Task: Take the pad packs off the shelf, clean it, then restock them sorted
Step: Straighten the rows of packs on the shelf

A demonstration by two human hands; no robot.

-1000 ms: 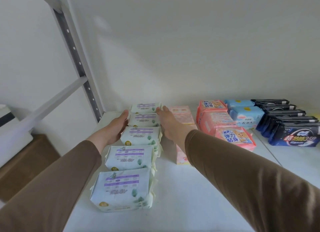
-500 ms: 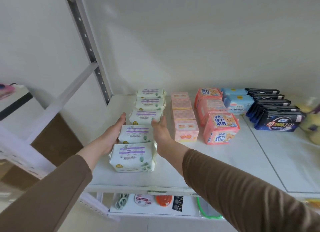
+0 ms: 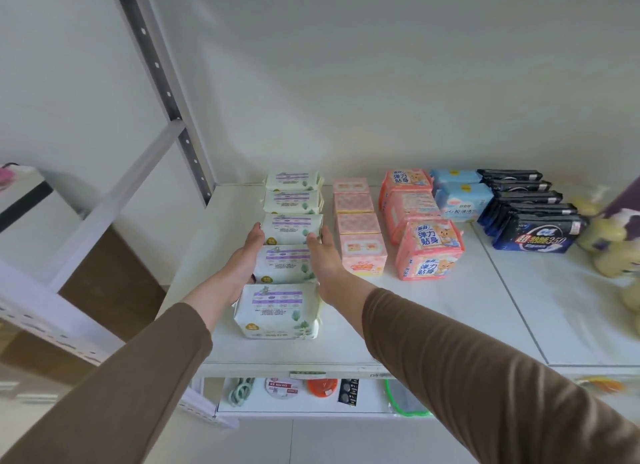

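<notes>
A person's left hand (image 3: 247,255) and right hand (image 3: 323,255), fingers straight, press flat against either side of a row of white pad packs (image 3: 285,264) at the left of the shelf (image 3: 433,321), squaring the line from near to far. To the right stand light pink packs (image 3: 358,233), coral packs (image 3: 424,233), blue packs (image 3: 462,195) and dark packs (image 3: 535,222), each in its own row. Restocking looks nearly finished; the next move likely calls only for a nudge to any crooked pack.
</notes>
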